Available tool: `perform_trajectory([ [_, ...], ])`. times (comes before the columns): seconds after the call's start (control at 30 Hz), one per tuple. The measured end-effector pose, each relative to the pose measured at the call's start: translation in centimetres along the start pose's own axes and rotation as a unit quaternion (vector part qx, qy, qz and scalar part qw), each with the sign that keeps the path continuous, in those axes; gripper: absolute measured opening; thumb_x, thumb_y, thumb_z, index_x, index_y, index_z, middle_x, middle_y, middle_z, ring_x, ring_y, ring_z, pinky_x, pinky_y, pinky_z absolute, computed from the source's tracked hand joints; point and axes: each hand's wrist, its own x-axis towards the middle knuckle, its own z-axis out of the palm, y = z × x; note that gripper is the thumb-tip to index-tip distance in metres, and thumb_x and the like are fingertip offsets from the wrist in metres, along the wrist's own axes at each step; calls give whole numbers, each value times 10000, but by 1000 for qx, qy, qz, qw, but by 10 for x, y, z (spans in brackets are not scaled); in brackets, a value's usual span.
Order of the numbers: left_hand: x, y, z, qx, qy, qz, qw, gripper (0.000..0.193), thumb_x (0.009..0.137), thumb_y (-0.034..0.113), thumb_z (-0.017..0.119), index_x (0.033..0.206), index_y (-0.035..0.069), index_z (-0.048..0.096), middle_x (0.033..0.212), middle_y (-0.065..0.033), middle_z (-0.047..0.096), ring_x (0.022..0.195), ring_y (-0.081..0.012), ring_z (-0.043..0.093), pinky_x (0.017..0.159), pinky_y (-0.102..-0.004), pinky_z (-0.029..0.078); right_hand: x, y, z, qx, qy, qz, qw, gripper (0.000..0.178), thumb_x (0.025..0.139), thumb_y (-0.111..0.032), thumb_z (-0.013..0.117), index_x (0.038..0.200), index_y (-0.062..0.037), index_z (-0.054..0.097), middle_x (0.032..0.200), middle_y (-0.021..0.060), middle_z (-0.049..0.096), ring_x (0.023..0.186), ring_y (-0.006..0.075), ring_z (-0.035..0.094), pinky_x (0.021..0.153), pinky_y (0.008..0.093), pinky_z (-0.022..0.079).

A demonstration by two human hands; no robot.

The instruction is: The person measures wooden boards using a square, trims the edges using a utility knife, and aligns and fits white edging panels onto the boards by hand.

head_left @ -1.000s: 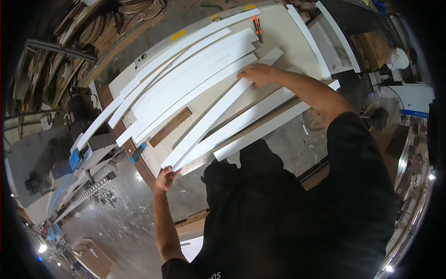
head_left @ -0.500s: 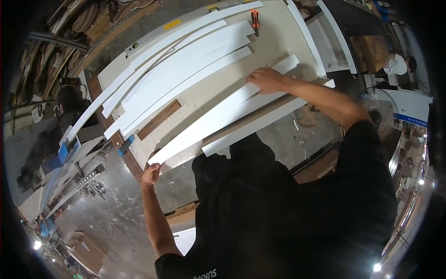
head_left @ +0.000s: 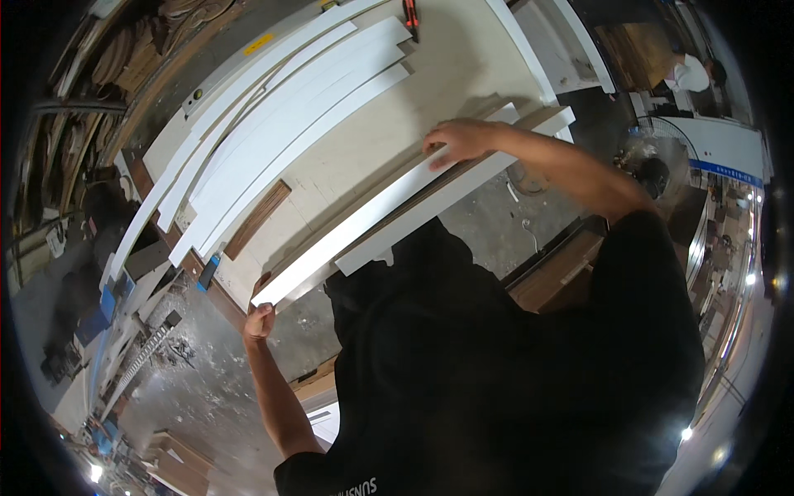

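A long white strip [head_left: 364, 223] lies slanted along the near edge of the pale workbench [head_left: 430, 91]. My left hand [head_left: 260, 320] grips its lower left end, which hangs past the bench corner. My right hand [head_left: 457, 140] presses on the strip's upper part, fingers curled over its edge. A second white strip [head_left: 451, 197] lies just beside it along the bench edge, with a thin brown strip between them.
Several long curved white strips [head_left: 273, 124] lie stacked at the bench's far side. A brown wooden piece [head_left: 258, 220] rests near them. An orange-handled tool [head_left: 411, 18] lies at the top. White panels [head_left: 571, 50] lean at the right. The concrete floor [head_left: 207, 397] holds debris.
Both hands have drawn the white strip toward me, to the bench's near edge. My left hand has shifted right along with its end.
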Motion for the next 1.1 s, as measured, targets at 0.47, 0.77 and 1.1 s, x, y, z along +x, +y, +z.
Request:
perform_trajectory([
  [0.47,7,-2,44,-55,28,11,998,1258,667,280,920,1708,-36,288,1641,-180,491,1543,-313,460,1337,-409,282,-27,42,-16,-3,-51,178,983,872,1023,-851,445,1467,-142,692,1473,178,701,1351,395,645,1154,472,496],
  [0.77,7,-7,59,-59,66,-6,996,1115,783,237,855,1723,7,300,1619,-157,532,1539,-289,466,1347,-443,259,-27,111,12,0,-62,216,974,1103,900,-1022,309,1450,-166,737,1558,258,615,1494,446,522,1261,484,391],
  [1.1,12,-16,74,-63,87,-1,994,910,1077,577,617,1707,-3,312,1672,-168,480,1581,-300,410,1362,-464,234,-37,104,-5,-26,-73,251,965,1095,935,-991,299,1496,-138,694,1585,228,602,1514,442,500,1273,487,373],
])
